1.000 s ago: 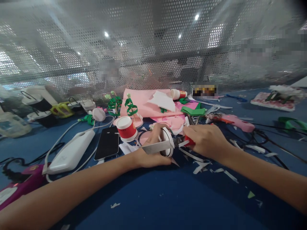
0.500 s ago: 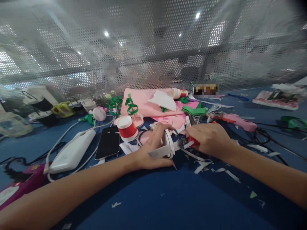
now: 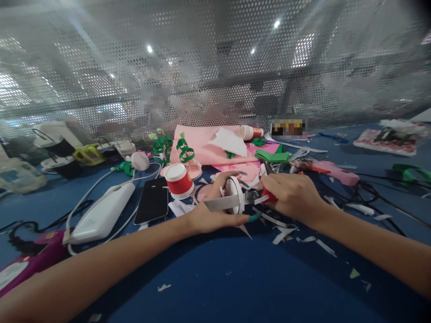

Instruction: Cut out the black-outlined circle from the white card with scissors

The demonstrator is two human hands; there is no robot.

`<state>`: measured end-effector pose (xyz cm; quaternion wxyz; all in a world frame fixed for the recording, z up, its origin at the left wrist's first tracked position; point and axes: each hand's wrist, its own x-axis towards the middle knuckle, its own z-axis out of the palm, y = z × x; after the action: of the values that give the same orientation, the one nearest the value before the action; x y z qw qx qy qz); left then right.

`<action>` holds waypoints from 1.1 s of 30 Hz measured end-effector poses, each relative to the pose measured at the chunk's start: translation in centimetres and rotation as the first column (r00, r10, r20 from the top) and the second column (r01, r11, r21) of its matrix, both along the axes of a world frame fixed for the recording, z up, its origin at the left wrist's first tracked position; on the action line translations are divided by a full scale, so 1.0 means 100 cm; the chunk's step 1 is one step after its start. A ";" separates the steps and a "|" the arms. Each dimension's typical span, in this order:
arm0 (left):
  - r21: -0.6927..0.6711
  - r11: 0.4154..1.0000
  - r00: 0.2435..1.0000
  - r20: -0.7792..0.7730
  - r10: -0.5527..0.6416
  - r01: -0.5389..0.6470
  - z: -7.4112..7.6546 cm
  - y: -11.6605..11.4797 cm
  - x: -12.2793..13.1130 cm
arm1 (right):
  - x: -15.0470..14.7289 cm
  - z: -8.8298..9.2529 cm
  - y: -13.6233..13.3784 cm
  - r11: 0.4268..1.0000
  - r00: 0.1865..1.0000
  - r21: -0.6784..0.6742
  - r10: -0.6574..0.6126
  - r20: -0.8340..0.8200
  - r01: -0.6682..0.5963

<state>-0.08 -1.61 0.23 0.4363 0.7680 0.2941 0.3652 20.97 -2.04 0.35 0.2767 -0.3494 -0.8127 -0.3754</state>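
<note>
My left hand [image 3: 215,217] grips a short, round white paper cup piece [image 3: 238,197], thumb below and fingers curled over the far side. Its round edge faces right. Closed around the red handle of a pair of scissors [image 3: 220,204], my right hand [image 3: 291,193] is just to the right of the cup piece. One long silver blade lies across the front of the cup piece, pointing left over my left hand; the other blade cannot be made out. White paper strips [image 3: 284,233] lie below my right hand.
A red and white paper cup [image 3: 180,181] stands upside down beside a black phone [image 3: 152,202]. Left lies a white power bank [image 3: 104,213] with cables. Behind are pink sheets [image 3: 193,143], green paper [image 3: 272,155] and stacked cups [image 3: 251,132]. A pink glue gun [image 3: 336,172] lies right.
The cup piece has turned in my left hand and shifted slightly up and left. My left thumb now reaches further right. The scissors have moved slightly left and up with my right hand.
</note>
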 end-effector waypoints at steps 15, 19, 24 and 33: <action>-0.027 0.996 0.962 0.258 0.089 -0.085 0.003 0.004 0.000 | 0.010 -0.005 0.006 0.997 0.996 -0.064 -0.043 -0.084 0.037; -0.102 0.993 0.991 0.113 0.072 -0.060 0.004 -0.001 0.002 | 0.016 -0.005 0.010 0.994 0.991 -0.101 -0.048 -0.128 0.035; 0.028 0.994 0.993 0.055 0.102 -0.104 0.004 0.001 -0.001 | 0.015 -0.004 0.008 0.990 0.997 -0.131 0.054 -0.060 -0.061; -0.043 0.997 0.995 0.080 0.060 -0.057 0.006 0.000 -0.001 | 0.009 -0.003 0.006 0.987 0.995 -0.129 0.096 -0.027 -0.099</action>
<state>-0.19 -1.62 0.83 0.4523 0.7346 0.3060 0.4026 21.86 -1.39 0.06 0.2796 -0.3305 -0.8486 -0.3040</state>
